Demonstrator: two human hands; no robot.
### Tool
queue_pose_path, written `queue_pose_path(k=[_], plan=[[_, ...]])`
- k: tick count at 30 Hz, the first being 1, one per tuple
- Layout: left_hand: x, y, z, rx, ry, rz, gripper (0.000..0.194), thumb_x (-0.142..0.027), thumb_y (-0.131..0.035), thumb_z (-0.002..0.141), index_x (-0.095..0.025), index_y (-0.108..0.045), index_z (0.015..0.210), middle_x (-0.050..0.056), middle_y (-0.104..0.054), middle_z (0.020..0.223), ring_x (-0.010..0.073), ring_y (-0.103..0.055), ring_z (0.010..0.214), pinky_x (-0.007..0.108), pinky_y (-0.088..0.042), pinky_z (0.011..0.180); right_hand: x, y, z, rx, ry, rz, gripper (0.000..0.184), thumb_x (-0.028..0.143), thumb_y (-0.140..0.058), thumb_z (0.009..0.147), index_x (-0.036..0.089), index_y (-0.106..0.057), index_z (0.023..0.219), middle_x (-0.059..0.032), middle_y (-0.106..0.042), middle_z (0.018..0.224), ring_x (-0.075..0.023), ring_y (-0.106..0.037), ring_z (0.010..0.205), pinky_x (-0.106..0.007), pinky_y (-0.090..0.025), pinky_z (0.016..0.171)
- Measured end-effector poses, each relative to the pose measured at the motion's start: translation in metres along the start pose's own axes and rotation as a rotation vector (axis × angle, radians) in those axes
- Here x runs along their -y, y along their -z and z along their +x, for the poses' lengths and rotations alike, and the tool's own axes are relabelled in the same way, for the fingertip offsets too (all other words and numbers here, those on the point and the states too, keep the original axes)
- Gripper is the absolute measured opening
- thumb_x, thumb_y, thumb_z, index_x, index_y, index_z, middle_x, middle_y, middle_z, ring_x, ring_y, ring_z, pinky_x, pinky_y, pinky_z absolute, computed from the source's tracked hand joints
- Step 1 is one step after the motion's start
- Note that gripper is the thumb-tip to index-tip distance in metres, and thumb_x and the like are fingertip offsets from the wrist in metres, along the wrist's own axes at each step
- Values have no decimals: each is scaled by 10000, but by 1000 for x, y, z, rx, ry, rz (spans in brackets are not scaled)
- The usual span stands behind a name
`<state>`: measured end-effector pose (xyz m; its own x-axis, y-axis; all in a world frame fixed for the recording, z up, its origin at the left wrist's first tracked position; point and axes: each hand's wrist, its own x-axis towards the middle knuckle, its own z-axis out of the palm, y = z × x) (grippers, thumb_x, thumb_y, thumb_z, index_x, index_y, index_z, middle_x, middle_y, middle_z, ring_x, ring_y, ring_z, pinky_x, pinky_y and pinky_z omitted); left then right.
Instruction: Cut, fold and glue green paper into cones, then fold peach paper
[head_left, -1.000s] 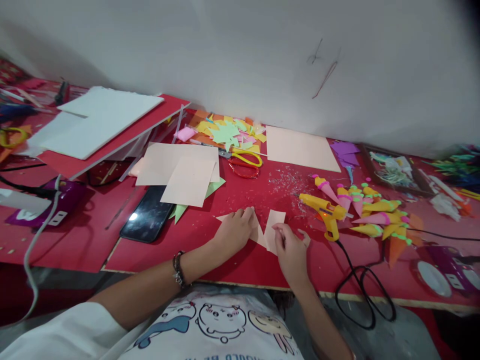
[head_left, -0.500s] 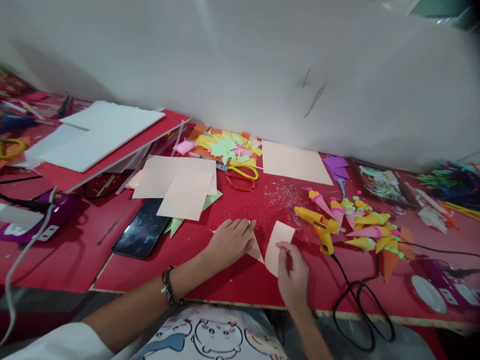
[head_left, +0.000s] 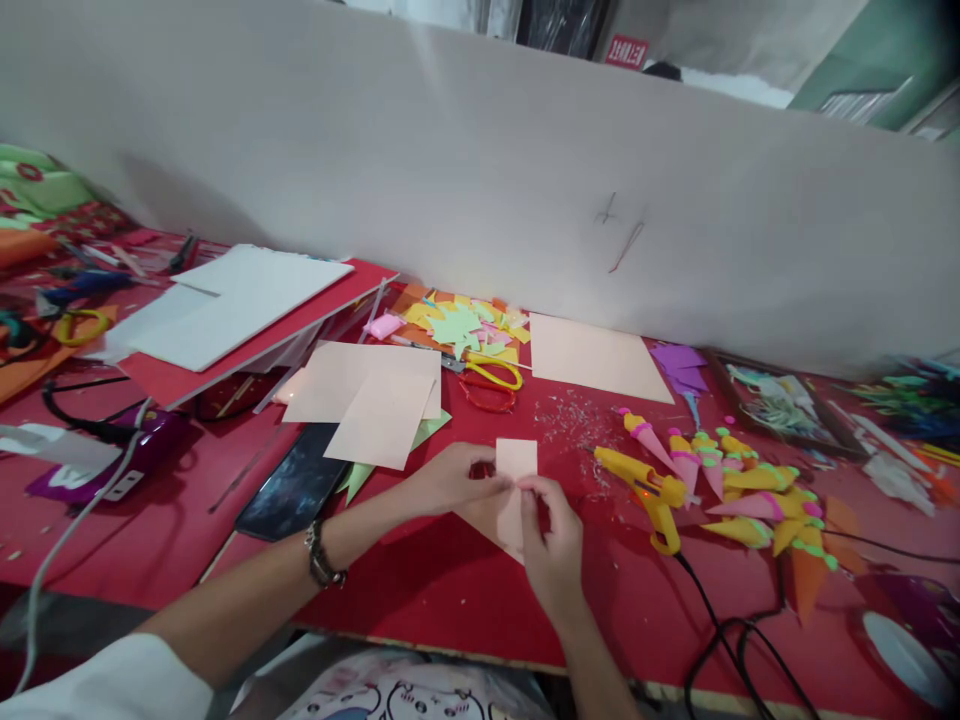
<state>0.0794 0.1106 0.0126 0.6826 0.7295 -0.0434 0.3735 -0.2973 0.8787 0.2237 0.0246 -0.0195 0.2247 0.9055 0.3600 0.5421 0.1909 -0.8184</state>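
Note:
Both my hands meet over the red table, on a small pale pink piece of paper (head_left: pixel 517 456). My right hand (head_left: pixel 553 545) pinches its side between thumb and fingers. From the other side my left hand (head_left: pixel 457 480), with a bracelet at the wrist, has thumb and fingertips closed on the same piece. Under the hands lies another pale pink paper (head_left: pixel 484 515), partly hidden by them. Left of my hands, pale pink sheets (head_left: pixel 379 415) overlap a black phone (head_left: pixel 289 485) and green paper. To the right lies a yellow hot glue gun (head_left: pixel 645 490).
Behind my hands are scissors (head_left: pixel 491 375), colourful paper scraps (head_left: pixel 457 325) and a large pink sheet (head_left: pixel 592 355). Small paper cones (head_left: pixel 727 480) crowd the right, with a black cable (head_left: pixel 709 600) before them. White boards (head_left: pixel 240 305) are stacked at left; a grey partition (head_left: pixel 480 180) stands behind.
My right hand has brought the small paper leftward to my left hand. My left hand has gone from lying flat on the other paper to pinching. The view has tilted up.

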Motion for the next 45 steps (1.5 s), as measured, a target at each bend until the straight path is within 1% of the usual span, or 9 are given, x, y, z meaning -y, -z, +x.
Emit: queue_pose_path(k=[8,12,17,28,30,33,35,42,45], plan=[[11,67,56,-281,267,43,289,-370,-563,706,-133,-562,541,-36,-447,475,79,-414,481,197,-278,461,-7,-6,-6,174,-82,-285,438,299,-512,752,190,-414,1165,-89,-552,1001,-222,-522,904,-361,-438,768],[31,112,98,-396,395,-20,246,-335,-508,790,-106,-599,773,26,-575,738,112,-526,645,228,-418,568,-8,-14,-18,219,-15,-492,593,289,-589,677,201,-378,1225,-105,-505,1131,-286,-451,1026,-439,-369,869],[56,126,128,-486,507,-97,312,-294,-474,837,-139,-474,1107,81,-513,1091,181,-536,923,385,-464,769,-8,-18,-22,246,-5,-494,526,222,-515,731,227,-360,1233,-80,-516,1113,-254,-464,1007,-404,-376,853],[31,113,97,-560,276,59,402,-212,-473,822,-170,-389,1213,82,-481,1148,148,-553,876,331,-447,786,-12,-18,-24,197,46,-538,517,171,-446,767,195,-316,1267,-103,-554,1113,-251,-457,1028,-448,-222,896],[17,99,71,-482,137,152,481,-154,-526,765,-237,-394,1220,41,-481,1170,144,-541,922,298,-411,836,-11,-15,-21,225,25,-476,464,138,-423,771,192,-365,1228,-89,-587,1049,-221,-494,973,-417,-229,883],[8,67,27,-28,-413,663,472,-54,-423,780,-271,-427,1200,17,-450,1258,168,-416,1138,311,-317,939,-9,-6,-14,281,18,-396,339,69,-404,746,240,-536,1007,-18,-616,917,-168,-523,912,-390,-194,902],[9,44,-1,130,-565,849,473,-63,-417,799,-283,-404,1218,-4,-389,1325,165,-344,1206,320,-279,970,-9,1,-8,306,40,-396,332,16,-392,698,248,-585,837,15,-611,890,-149,-517,937,-398,-133,936],[17,-2,-53,107,-598,1066,504,-116,-419,826,-281,-298,1287,-17,-340,1358,146,-217,1278,406,-201,1034,-10,9,4,482,93,-347,373,30,-402,649,239,-593,892,-9,-616,1024,-156,-513,1016,-432,-57,998],[15,-8,-62,112,-608,1052,489,-101,-414,827,-285,-322,1270,-18,-408,1313,126,-304,1236,361,-279,998,-13,7,6,559,131,-257,391,74,-413,692,238,-567,1012,-28,-608,1067,-151,-524,1006,-400,-191,984]])
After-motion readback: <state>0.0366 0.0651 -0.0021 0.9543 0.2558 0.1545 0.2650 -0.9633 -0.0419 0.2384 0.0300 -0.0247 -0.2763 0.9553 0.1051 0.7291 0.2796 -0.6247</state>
